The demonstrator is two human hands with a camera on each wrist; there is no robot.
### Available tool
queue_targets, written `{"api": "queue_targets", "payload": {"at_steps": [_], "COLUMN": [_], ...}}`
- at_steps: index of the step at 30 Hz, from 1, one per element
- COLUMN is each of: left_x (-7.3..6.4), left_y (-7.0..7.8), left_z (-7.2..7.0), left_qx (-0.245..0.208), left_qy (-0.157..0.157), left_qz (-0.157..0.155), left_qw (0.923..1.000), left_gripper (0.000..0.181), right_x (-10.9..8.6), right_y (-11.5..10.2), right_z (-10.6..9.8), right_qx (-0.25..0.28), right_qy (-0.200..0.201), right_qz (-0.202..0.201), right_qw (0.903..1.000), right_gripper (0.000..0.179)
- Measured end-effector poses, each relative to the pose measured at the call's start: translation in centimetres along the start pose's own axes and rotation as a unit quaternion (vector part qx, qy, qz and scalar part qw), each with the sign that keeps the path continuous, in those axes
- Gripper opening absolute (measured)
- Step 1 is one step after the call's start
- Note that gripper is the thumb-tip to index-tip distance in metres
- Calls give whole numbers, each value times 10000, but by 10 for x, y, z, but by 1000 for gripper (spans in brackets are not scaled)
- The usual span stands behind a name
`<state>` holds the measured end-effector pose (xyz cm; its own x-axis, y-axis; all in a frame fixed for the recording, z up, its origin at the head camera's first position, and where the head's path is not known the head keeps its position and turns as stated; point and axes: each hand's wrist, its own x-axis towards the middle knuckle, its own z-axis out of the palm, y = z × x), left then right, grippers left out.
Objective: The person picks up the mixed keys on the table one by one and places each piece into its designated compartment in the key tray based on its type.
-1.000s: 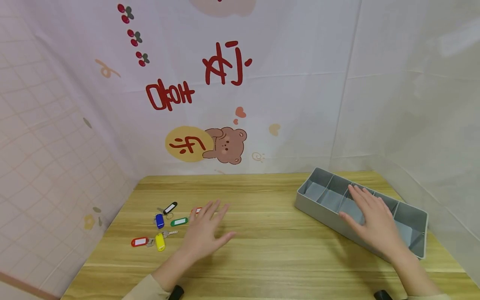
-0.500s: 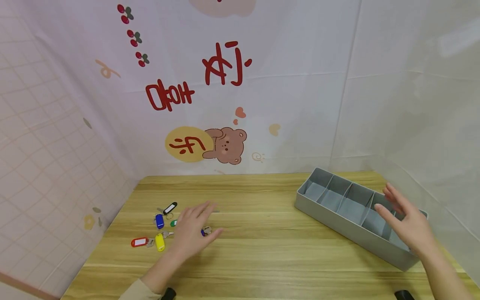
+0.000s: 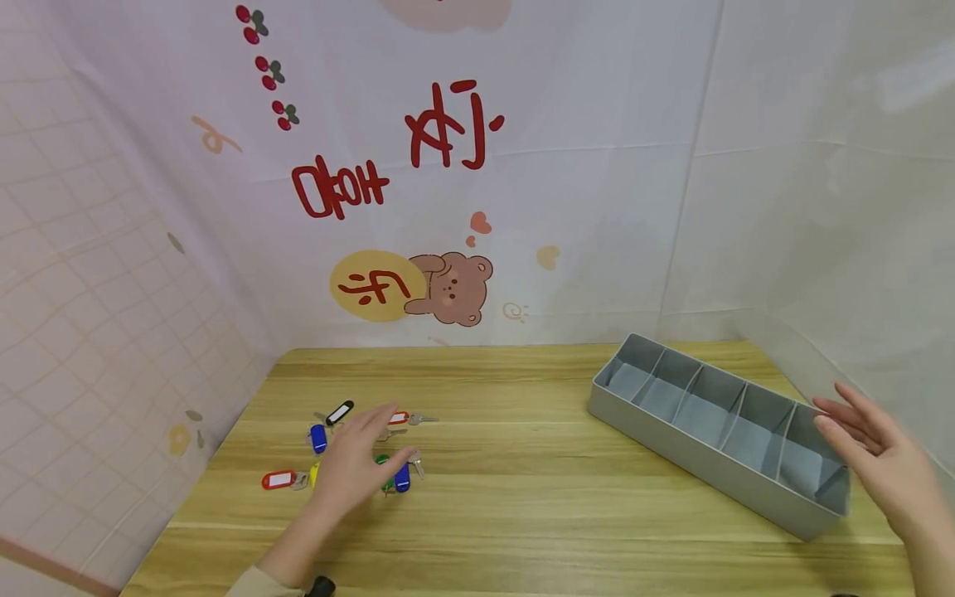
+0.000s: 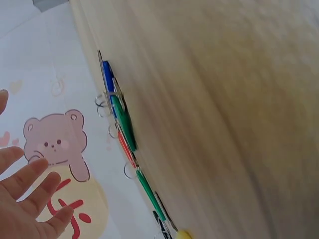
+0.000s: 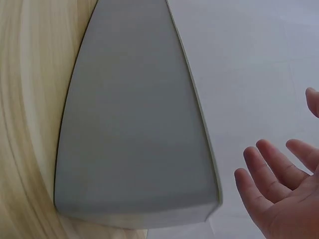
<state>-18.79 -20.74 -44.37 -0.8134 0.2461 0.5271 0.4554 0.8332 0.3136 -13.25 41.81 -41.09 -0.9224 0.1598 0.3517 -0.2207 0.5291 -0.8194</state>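
Note:
My left hand [image 3: 351, 464] hovers over the scattered keys with tags, fingers loosely spread and holding nothing. Around it lie a black tag [image 3: 340, 411], a blue tag [image 3: 318, 439], a red tag [image 3: 278, 479] with its key, and another red tag [image 3: 399, 417]. Near the thumb are a green tag and a second blue tag [image 3: 403, 478]. A yellow tag is mostly hidden by the hand. In the left wrist view a green tag [image 4: 124, 124] shows edge-on. My right hand [image 3: 880, 468], relaxed with nothing in it, is beside the near right end of a grey compartment box [image 3: 709, 464].
The wooden table [image 3: 515, 464] carries the keys at left and the box at right, whose compartments hold nothing. A white printed cloth [image 3: 582, 166] with a bear drawing hangs behind the table, and a gridded cloth [image 3: 89, 290] is at the left.
My left hand has moved left and nearer, uncovering the red, green and blue tags to its right. My right hand has moved right, from over the box to its near end.

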Motion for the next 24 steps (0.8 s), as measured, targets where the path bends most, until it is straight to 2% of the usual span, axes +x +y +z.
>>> {"api": "queue_targets", "payload": {"at_steps": [3, 5, 8, 13, 16, 19, 22, 24], "left_x": [0, -1, -2, -3, -4, -5, -6, -7], "left_y": [-3, -6, -12, -20, -25, -29, -33, -35], "left_z": [-2, -2, -3, -6, -8, -11, -13, -15], "left_qx": [-81, -90, -109, -50, -38, -3, 101, 212], "left_qy": [40, 59, 116, 221, 295, 416, 547, 615], "left_qz": [-73, -126, -165, -199, -236, -227, -124, -50], "left_qw": [9999, 9999, 9997, 9995, 9993, 9989, 9984, 9979], "left_gripper": [71, 71, 70, 66, 63, 61, 59, 59], "right_x": [-4, -5, -8, -13, -16, -17, -20, -21], "right_y": [5, 9, 16, 30, 37, 41, 44, 45], "right_z": [-5, -8, -12, -17, -20, -22, -24, -24], "right_qx": [210, 381, 931, 2078, 2526, 2540, 1764, 1585], "right_qy": [52, 133, 243, 424, 556, 731, 966, 1087], "right_qz": [129, 72, -50, -175, -124, -1, 328, 573], "right_qw": [9997, 9992, 9953, 9771, 9659, 9644, 9790, 9797], "right_gripper": [69, 69, 68, 64, 61, 60, 62, 65]}}
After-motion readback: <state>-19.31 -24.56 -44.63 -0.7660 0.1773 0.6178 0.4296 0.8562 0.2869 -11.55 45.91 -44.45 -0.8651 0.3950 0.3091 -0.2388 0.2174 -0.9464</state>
